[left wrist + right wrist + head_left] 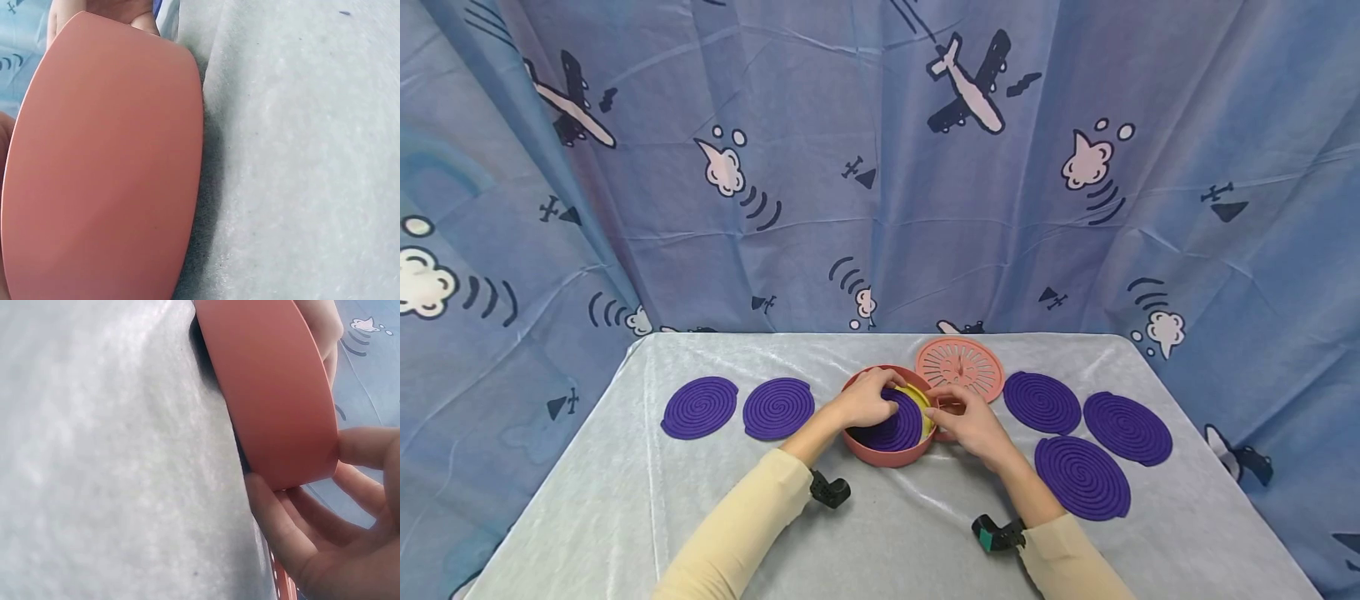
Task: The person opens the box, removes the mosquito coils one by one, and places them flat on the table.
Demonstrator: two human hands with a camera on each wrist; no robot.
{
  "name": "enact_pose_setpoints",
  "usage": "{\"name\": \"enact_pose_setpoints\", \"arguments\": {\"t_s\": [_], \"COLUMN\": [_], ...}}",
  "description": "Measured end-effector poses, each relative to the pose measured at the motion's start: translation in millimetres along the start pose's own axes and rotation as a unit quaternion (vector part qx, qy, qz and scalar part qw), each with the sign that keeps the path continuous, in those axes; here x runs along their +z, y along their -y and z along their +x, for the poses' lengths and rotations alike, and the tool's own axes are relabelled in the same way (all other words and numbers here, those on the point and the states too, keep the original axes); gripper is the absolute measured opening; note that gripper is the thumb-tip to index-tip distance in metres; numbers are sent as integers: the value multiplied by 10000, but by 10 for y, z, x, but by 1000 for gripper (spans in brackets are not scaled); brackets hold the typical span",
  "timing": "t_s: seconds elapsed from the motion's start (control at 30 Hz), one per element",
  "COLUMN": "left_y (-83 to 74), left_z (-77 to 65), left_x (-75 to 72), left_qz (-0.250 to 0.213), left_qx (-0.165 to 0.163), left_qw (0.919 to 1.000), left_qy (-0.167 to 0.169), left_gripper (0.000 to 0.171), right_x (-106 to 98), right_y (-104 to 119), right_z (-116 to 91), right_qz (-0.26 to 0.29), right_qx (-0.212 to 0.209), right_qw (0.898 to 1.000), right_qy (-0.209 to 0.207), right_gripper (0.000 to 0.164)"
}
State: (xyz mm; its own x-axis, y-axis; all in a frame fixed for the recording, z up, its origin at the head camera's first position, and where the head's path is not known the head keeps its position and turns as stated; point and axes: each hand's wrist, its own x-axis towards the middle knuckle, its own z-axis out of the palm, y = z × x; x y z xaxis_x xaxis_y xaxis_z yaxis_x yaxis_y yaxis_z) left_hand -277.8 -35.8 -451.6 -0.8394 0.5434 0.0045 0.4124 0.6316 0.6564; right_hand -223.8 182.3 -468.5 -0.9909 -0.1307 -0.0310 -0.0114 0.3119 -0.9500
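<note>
A round orange mosquito coil holder (pixel 887 457) stands at the middle of the table. Inside it are a purple mosquito coil (pixel 902 428) and a yellow piece (pixel 919 398) along the far right inner side. My left hand (pixel 867 400) reaches over the left rim and grips the coil, thumb on its top; its far fingertips are partly hidden. At the right side my right hand (pixel 968 423) holds the holder, thumb and fingers about the wall. The right wrist view shows the holder's side (pixel 269 394) between those fingers; the left wrist view shows mostly its outer wall (pixel 106 156).
An orange slotted lid (pixel 936 357) lies behind the holder to the right. Two purple coils (pixel 778 409) lie on the left, and three more (pixel 1082 477) on the right. A patterned blue curtain (pixel 820 167) hangs behind the white-covered table (pixel 895 533).
</note>
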Motion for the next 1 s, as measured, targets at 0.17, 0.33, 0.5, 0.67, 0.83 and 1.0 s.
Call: {"name": "enact_pose_setpoints", "arguments": {"t_s": [0.17, 0.33, 0.5, 0.67, 0.83, 1.0], "left_y": [-2, -5, -2, 8, 24, 25], "left_z": [-4, -9, 2, 5, 6, 12], "left_x": [5, 10, 24, 38, 42, 28], "left_qz": [79, 60, 113, 147, 8, -50], "left_qx": [5, -26, 8, -4, 84, 206], "left_qw": [10000, 10000, 9999, 9999, 10000, 9997], "left_qy": [53, 36, 25, 13, -10, -157], "left_gripper": [40, 41, 40, 43, 45, 44], "right_x": [2, 5, 8, 9, 7, 5], "right_y": [-4, -10, -6, 8, 15, 4], "right_z": [2, 9, 7, 0, -6, -1], "right_qz": [-62, -52, 63, 186, 205, 213], "right_qx": [-10, -23, 12, 76, 78, 54], "right_qw": [10000, 10000, 10000, 9998, 9997, 9997], "right_qy": [-30, -25, 17, 74, 90, 86], "right_gripper": [35, 35, 35, 36, 36, 34]}}
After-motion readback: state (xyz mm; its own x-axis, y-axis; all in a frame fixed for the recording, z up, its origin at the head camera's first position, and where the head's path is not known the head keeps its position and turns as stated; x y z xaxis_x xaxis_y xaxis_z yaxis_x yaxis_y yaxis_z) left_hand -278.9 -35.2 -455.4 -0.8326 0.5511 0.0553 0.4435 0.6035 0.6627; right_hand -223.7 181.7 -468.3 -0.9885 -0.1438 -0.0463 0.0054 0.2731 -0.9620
